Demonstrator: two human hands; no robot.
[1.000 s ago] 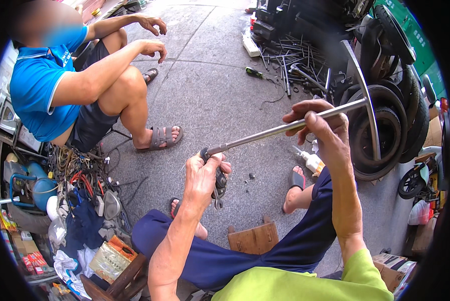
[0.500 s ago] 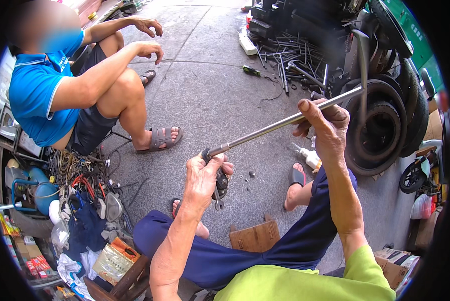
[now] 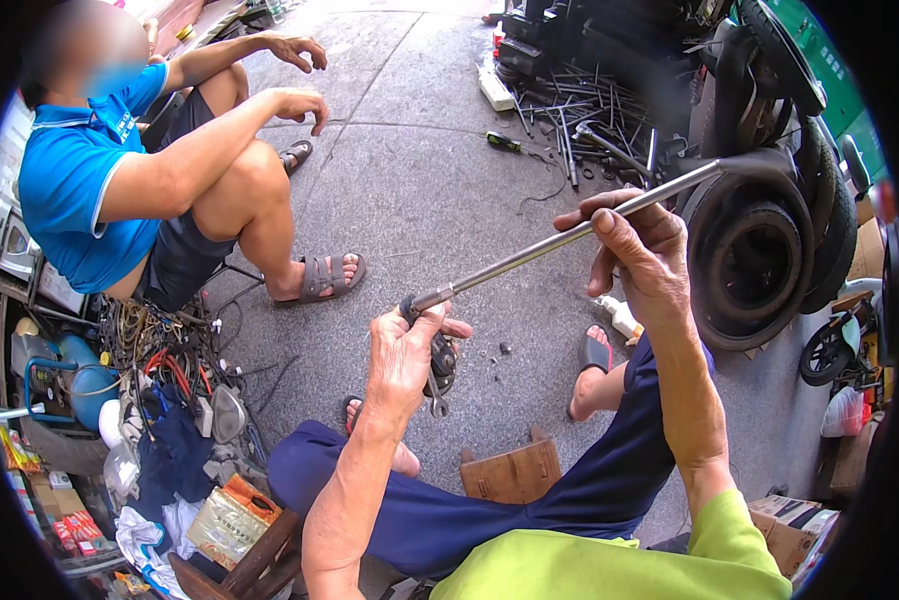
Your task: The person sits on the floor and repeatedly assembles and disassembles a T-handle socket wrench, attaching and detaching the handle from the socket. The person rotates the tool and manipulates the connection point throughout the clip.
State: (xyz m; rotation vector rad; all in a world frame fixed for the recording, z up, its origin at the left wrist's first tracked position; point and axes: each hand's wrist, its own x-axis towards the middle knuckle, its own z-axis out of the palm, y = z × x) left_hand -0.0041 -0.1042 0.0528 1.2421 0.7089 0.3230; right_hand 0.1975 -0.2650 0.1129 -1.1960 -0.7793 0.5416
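Observation:
A long metal rod (image 3: 569, 236) slants up to the right between my two hands. My left hand (image 3: 397, 362) is closed around its lower end, at a dark collar below a wider metal sleeve. Beneath that hand hangs a dark mechanical piece (image 3: 443, 362), whose kind I cannot make out, with a small open-ended wrench head (image 3: 438, 406) at its bottom. My right hand (image 3: 641, 250) grips the rod nearer its far end, thumb and fingers around it. A grey bent arm (image 3: 759, 162), blurred, sticks out to the right from the rod's tip.
A person (image 3: 99, 190) in a blue shirt sits at left. Several metal rods (image 3: 599, 130) lie in a heap beyond my hands. Tyres (image 3: 754, 250) stack at right. A white bottle (image 3: 621, 318) and a small wooden stool (image 3: 512, 472) are near my feet. Clutter with cables (image 3: 159, 330) lines the left.
The bent arm at the rod's tip has swung from upright to pointing right. My right hand has shifted slightly and its fingers have changed position on the rod. My left hand stays nearly still.

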